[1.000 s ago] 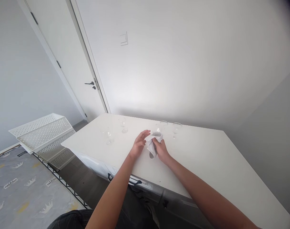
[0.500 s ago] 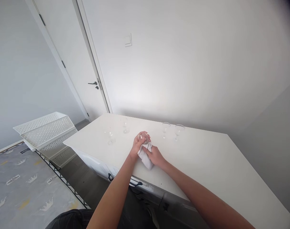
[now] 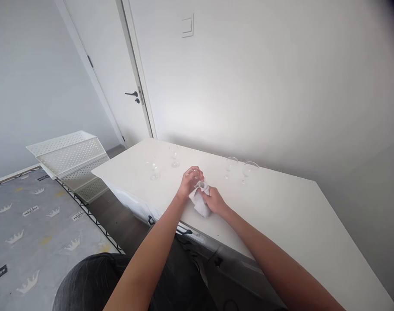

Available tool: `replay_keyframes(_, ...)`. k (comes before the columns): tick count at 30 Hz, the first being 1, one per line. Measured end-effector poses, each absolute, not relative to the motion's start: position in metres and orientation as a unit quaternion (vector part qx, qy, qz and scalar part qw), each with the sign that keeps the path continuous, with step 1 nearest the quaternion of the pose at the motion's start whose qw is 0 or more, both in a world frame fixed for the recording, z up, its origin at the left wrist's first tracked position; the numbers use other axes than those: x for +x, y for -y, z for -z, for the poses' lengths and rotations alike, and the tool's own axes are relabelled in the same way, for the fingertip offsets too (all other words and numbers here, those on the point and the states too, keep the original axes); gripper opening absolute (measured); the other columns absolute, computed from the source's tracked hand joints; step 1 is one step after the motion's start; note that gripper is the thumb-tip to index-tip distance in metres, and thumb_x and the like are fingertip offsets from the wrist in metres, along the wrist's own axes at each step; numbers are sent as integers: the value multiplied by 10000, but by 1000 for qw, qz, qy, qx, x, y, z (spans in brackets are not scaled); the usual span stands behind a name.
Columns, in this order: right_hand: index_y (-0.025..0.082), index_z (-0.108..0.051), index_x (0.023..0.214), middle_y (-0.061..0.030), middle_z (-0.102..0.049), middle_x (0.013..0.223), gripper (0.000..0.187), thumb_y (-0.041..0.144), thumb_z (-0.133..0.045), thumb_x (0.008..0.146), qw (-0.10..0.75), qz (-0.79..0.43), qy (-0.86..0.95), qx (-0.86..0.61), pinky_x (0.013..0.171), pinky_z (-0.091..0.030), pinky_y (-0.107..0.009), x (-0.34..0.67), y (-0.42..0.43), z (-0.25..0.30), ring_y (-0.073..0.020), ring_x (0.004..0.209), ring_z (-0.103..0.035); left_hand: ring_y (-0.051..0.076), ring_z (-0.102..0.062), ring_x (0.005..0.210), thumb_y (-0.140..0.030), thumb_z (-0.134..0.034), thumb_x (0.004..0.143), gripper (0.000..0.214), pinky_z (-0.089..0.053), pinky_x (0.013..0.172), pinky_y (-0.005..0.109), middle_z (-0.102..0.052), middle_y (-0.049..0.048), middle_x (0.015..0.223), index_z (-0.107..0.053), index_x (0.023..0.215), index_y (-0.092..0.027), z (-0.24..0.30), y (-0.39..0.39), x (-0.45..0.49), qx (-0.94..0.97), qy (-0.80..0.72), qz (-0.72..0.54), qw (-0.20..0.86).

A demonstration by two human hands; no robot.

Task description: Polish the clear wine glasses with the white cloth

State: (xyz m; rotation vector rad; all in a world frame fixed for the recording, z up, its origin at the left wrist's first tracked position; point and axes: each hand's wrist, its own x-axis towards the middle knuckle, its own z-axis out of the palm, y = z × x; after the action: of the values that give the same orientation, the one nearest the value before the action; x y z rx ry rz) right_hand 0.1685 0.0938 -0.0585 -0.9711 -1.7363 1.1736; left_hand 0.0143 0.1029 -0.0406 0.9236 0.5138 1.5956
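Over the white table (image 3: 281, 216), my left hand (image 3: 187, 185) is wrapped round the bowl of a clear stemmed glass (image 3: 194, 176), held near the table's front middle. My right hand (image 3: 213, 202) is closed on a crumpled white cloth (image 3: 200, 204) pressed against the lower part of that glass. Two clear stemmed glasses (image 3: 174, 154) stand at the table's far left, one (image 3: 154, 166) nearer than the other. Two more (image 3: 231, 166) stand toward the back, right of my hands, the second (image 3: 249, 170) beside the first.
A white perforated metal rack (image 3: 70, 155) sits on the floor at left, beside a grey mat with crown marks (image 3: 28, 224). A white door with a black handle (image 3: 133, 94) is behind the table's left end. A wall runs close behind the table.
My left hand went from open beside the cloth to gripping a glass. The cloth and right hand shifted left and closer, away from the two right-hand glasses. The camera tilted down.
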Motion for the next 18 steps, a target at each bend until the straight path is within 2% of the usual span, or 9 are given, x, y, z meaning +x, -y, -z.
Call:
replay_keyframes(2,222,-639,784,-37,-684,759,208,408,-643,878,467,-425,653,-417,710,-462,-352,172,-93,55,-223,717,-581,131,-596,691,-520,-787,791,407,-474,679,277,-633,27,852,-644,984,-191,42,-106,9,328,-211,-725,568)
replay_keyframes(4,220,-658,929,-36,-701,884,121,299,-606,854,528,-367,630,-435,789,-478,-346,177,-91,49,-225,833,-608,109,-589,695,-524,-741,834,368,-484,702,263,-619,16,864,-637,962,-195,44,-108,4,257,-188,-768,556)
replay_keyframes(7,250,-608,1185,-41,-687,1113,386,220,-594,801,571,-348,612,-422,916,-486,-341,176,-88,43,-216,1012,-617,97,-595,730,-529,-716,869,352,-492,718,248,-615,11,902,-631,976,-205,44,-111,2,214,-163,-785,558)
replay_keyframes(9,258,-582,1233,-53,-684,1154,426,284,-633,811,546,-443,584,-406,903,-508,-346,170,-86,45,-222,1024,-634,106,-606,754,-524,-753,852,369,-492,708,249,-619,18,928,-633,999,-207,43,-110,4,234,-167,-767,573)
replay_keyframes(11,240,-607,1190,-71,-710,1086,388,410,-650,844,466,-594,539,-373,818,-537,-361,163,-84,47,-241,947,-670,120,-605,756,-519,-802,812,405,-484,687,255,-624,24,944,-632,1010,-210,42,-109,8,271,-179,-740,590)
replay_keyframes(13,218,-651,1113,-93,-731,986,420,566,-594,886,378,-709,496,-329,738,-545,-389,162,-83,46,-267,864,-692,123,-591,750,-521,-823,790,427,-474,673,260,-623,24,960,-624,1016,-219,40,-107,11,298,-181,-728,590)
replay_keyframes(16,209,-692,1032,-117,-732,907,636,761,-395,925,346,-752,474,-298,676,-538,-416,168,-85,39,-289,815,-697,114,-582,770,-504,-833,787,428,-460,663,252,-604,7,989,-600,1045,-253,38,-105,12,307,-157,-745,571)
replay_keyframes(18,222,-688,1018,-106,-723,903,651,788,-381,922,353,-755,465,-299,632,-519,-394,173,-87,34,-267,766,-675,112,-584,791,-465,-862,763,447,-462,677,253,-591,-5,1000,-579,1050,-272,37,-104,11,316,-144,-751,562)
